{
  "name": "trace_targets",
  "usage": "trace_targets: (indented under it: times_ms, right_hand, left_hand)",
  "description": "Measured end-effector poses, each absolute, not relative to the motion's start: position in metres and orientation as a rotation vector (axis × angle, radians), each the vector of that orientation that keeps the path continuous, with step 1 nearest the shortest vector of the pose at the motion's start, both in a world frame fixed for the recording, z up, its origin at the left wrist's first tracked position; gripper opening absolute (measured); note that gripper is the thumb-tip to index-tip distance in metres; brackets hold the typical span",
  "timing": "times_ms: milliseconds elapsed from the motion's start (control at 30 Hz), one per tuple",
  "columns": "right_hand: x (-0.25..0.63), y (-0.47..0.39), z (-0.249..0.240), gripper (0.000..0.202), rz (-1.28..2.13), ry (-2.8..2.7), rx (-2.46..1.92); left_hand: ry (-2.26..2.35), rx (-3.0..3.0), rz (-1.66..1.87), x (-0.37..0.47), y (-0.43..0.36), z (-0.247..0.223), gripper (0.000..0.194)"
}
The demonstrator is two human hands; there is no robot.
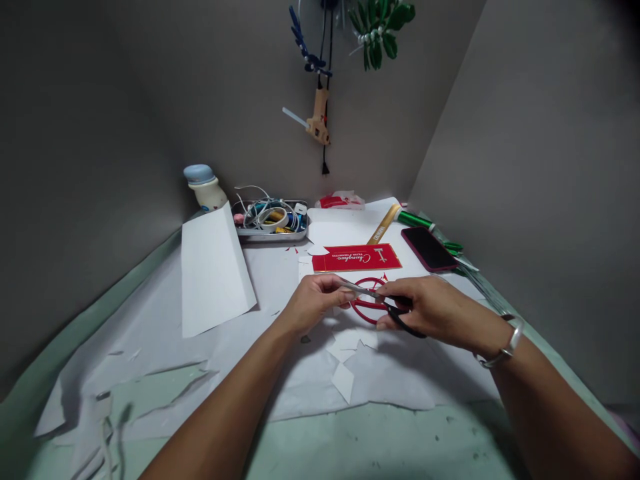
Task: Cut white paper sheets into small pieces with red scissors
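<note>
Black-handled scissors [400, 315] are in my right hand [433, 308], whose fingers are wrapped round the handles. Their blades point left, toward the closed fingertips of my left hand [320, 299]. Those fingers pinch something too small to make out, close to the blade tips. Under the scissors is a red ring-shaped piece [365, 320]; my hands and the scissors hide part of it. Just beyond my hands lies a flat red card [357, 258] with lettering. White paper scraps [343, 381] are scattered nearer to me.
A folded white sheet [213, 273] and a bottle with a blue lid [209, 190] stand at the left. Behind are a metal tray [273, 237] of craft items and a gold strip [384, 225]. A phone [429, 249] lies at the right. A glue gun [319, 120] hangs on the wall.
</note>
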State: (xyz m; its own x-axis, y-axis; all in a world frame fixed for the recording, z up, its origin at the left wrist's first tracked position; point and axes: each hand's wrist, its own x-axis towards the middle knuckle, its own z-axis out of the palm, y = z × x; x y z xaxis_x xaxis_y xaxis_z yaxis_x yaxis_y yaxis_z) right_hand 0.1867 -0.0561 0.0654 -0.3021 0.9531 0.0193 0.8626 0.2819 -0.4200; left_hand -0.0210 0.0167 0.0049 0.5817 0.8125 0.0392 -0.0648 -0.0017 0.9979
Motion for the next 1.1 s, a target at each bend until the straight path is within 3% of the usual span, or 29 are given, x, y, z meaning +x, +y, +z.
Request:
trace_targets:
  times_ms: [1100]
  right_hand:
    - [0.1907, -0.0549, 0.0657, 0.021, 0.641, -2.299, -1.615]
  left_hand:
    - [0.721, 1.441, 0.746, -0.0219, 0.017, -0.0001, 0.016]
